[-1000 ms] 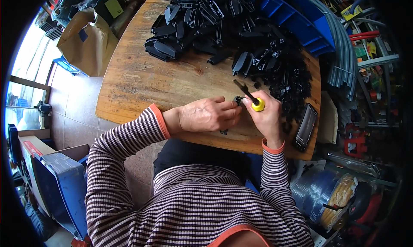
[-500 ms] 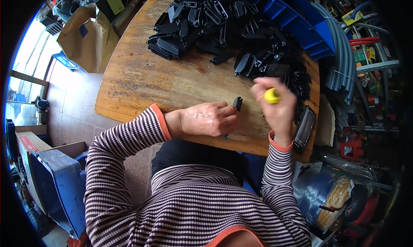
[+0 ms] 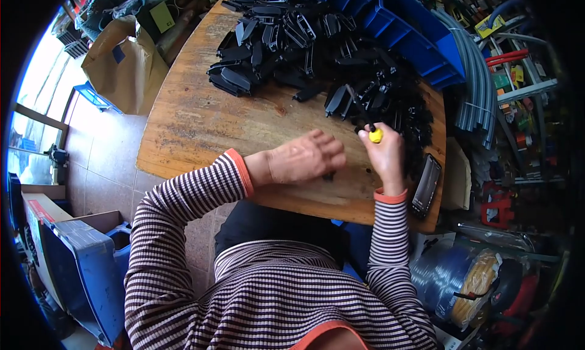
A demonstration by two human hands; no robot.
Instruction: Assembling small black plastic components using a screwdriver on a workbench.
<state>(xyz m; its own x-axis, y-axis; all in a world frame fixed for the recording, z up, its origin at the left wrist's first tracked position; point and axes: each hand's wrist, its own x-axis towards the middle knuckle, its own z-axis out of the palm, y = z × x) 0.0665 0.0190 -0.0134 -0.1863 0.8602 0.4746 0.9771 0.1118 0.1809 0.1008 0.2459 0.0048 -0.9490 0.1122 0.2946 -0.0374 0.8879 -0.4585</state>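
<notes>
My left hand (image 3: pixel 304 158) is over the near part of the wooden table, knuckles up and fingers curled. Just below those fingers the dark end of a black plastic part (image 3: pixel 329 176) peeks out; most of it is hidden by the hand. To its right, my right hand (image 3: pixel 386 155) is closed round a screwdriver (image 3: pixel 376 135) with a yellow and black handle. Its thin shaft points away from me, toward a large heap of black plastic parts (image 3: pixel 295 33) across the far and right side of the table.
Blue plastic bins (image 3: pixel 414 33) stand behind the heap. A phone (image 3: pixel 426 185) lies at the right edge of the wooden table (image 3: pixel 201 118). A brown paper bag (image 3: pixel 125 66) stands beyond the left edge, a blue crate (image 3: pixel 91 277) at lower left. Grey tubing (image 3: pixel 478 75) hangs at right.
My left hand has lifted and turned, covering more of the black plastic part. My right hand has swung slightly left and lower, and the screwdriver shaft now shows, tilted toward the heap.
</notes>
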